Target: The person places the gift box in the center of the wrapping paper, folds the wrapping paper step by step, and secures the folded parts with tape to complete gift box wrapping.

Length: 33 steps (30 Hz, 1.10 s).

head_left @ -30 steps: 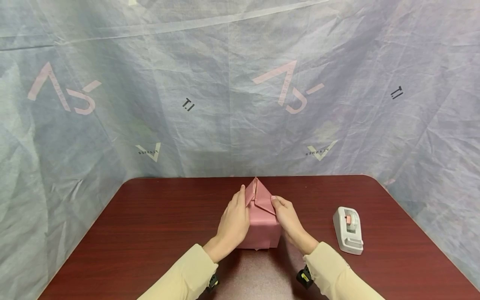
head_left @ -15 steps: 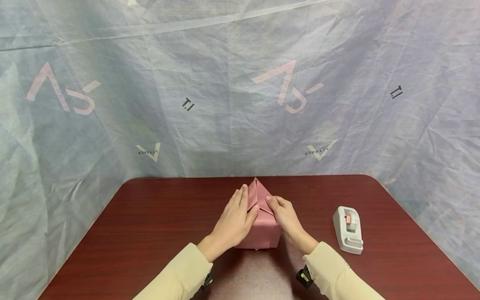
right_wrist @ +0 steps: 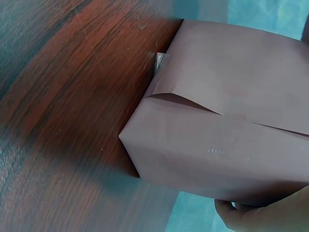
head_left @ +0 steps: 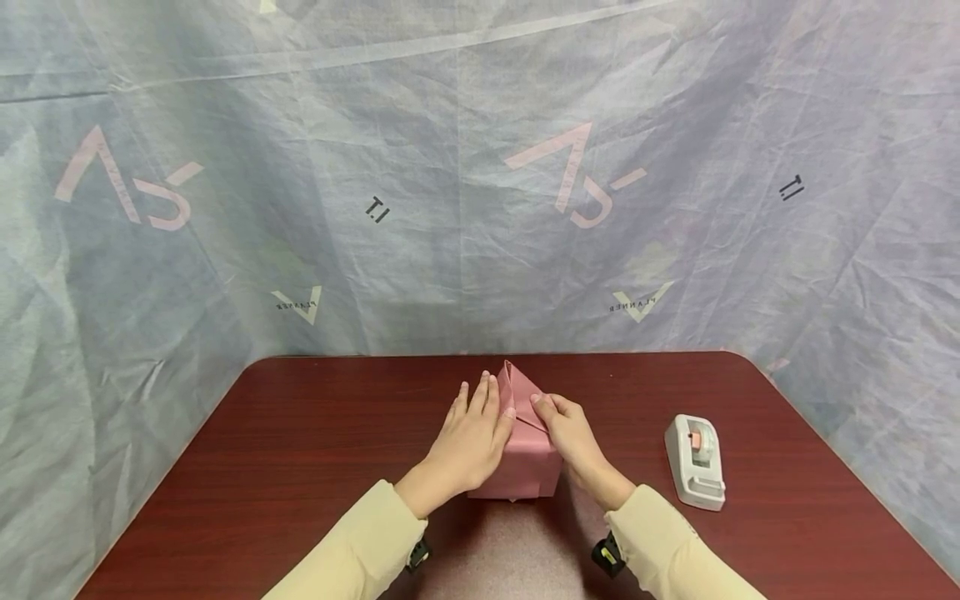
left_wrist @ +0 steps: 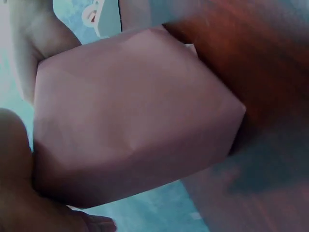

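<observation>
A box wrapped in pink paper (head_left: 522,467) stands on the table between my hands. Its top paper rises into a pointed flap (head_left: 525,396). My left hand (head_left: 459,450) lies along the left side, fingers straight and slightly spread, thumb on the paper at the top. On the right, my right hand (head_left: 576,437) grips the top edge, its thumb over the flap and its fingers partly hidden behind the box. The right wrist view shows a folded seam on the pink wrapping (right_wrist: 217,140) and a small piece of clear tape (right_wrist: 161,62) sticking out at the edge.
A white tape dispenser (head_left: 696,462) with a small roll sits to the right of the box on the dark red wooden table (head_left: 337,433). Behind the table hangs a grey printed cloth (head_left: 457,167).
My left hand has shifted slightly left, its thumb coming over the top paper and its fingers spreading. My right thumb has slid further onto the flap, whose tip now leans slightly left and lower.
</observation>
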Each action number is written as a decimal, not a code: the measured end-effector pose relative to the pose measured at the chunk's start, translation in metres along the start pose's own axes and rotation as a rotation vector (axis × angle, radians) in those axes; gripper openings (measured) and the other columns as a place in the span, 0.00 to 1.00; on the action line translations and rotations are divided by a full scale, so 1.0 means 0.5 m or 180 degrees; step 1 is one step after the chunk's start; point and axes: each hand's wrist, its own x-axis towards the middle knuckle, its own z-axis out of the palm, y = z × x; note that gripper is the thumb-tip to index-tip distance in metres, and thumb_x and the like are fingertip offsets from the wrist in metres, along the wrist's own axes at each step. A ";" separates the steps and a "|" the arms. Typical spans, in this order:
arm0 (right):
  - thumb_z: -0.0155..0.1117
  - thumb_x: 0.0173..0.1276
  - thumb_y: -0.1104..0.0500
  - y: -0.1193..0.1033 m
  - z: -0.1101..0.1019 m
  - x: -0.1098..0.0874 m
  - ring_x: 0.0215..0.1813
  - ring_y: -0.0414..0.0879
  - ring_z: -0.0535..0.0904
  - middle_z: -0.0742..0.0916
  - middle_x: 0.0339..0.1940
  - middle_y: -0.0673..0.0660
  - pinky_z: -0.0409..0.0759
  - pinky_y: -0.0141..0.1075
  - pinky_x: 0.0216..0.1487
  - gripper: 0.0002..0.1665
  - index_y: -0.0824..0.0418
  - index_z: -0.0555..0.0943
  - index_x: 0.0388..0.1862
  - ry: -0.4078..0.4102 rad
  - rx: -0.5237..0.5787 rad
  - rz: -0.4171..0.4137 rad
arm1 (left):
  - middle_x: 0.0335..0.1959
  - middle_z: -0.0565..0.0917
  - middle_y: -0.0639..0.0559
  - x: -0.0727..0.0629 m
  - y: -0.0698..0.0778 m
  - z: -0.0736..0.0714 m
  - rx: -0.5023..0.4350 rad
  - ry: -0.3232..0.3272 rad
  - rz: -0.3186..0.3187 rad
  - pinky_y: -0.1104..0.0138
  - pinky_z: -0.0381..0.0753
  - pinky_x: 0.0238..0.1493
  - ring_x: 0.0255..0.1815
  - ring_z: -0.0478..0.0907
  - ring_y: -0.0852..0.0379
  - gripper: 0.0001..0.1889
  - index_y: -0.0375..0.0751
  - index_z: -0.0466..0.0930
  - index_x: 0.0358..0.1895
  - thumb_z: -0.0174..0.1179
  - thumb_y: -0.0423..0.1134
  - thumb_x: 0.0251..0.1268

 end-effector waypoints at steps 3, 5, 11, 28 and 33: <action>0.51 0.69 0.55 0.000 -0.001 0.000 0.27 0.39 0.73 0.78 0.22 0.49 0.73 0.31 0.30 0.16 0.67 0.78 0.38 0.0008 -0.0026 -0.0013 | 0.73 0.50 0.43 0.002 -0.001 0.005 -0.0523 0.0172 -0.0021 0.53 0.46 0.71 0.73 0.43 0.43 0.29 0.34 0.49 0.70 0.28 0.49 0.74; 0.52 0.69 0.55 0.000 -0.001 0.001 0.26 0.39 0.72 0.77 0.22 0.49 0.73 0.31 0.30 0.16 0.67 0.78 0.37 0.0018 -0.0059 -0.0029 | 0.71 0.54 0.41 0.004 -0.002 0.011 -0.0872 0.0372 0.0000 0.53 0.48 0.71 0.73 0.47 0.43 0.26 0.31 0.53 0.69 0.32 0.44 0.74; 0.52 0.69 0.54 0.002 -0.002 0.001 0.28 0.39 0.73 0.78 0.24 0.49 0.73 0.31 0.32 0.16 0.67 0.79 0.39 0.0038 -0.0148 -0.0090 | 0.66 0.63 0.36 0.010 -0.006 0.013 -0.1849 0.0753 -0.0186 0.49 0.59 0.65 0.67 0.59 0.40 0.26 0.32 0.57 0.67 0.47 0.34 0.66; 0.50 0.70 0.55 0.006 -0.004 0.000 0.27 0.39 0.74 0.80 0.25 0.51 0.74 0.32 0.31 0.16 0.67 0.78 0.40 -0.0056 -0.0119 -0.0140 | 0.37 0.81 0.47 0.049 -0.036 0.013 -0.2951 0.0309 -0.1043 0.69 0.75 0.33 0.30 0.75 0.60 0.22 0.40 0.78 0.46 0.69 0.42 0.46; 0.51 0.69 0.55 0.005 -0.005 0.000 0.26 0.40 0.75 0.81 0.26 0.52 0.75 0.32 0.30 0.16 0.67 0.78 0.42 -0.0092 -0.0032 -0.0116 | 0.38 0.81 0.48 0.053 -0.034 0.021 -0.3641 0.0245 -0.1324 0.69 0.77 0.31 0.29 0.77 0.60 0.23 0.40 0.77 0.48 0.70 0.38 0.44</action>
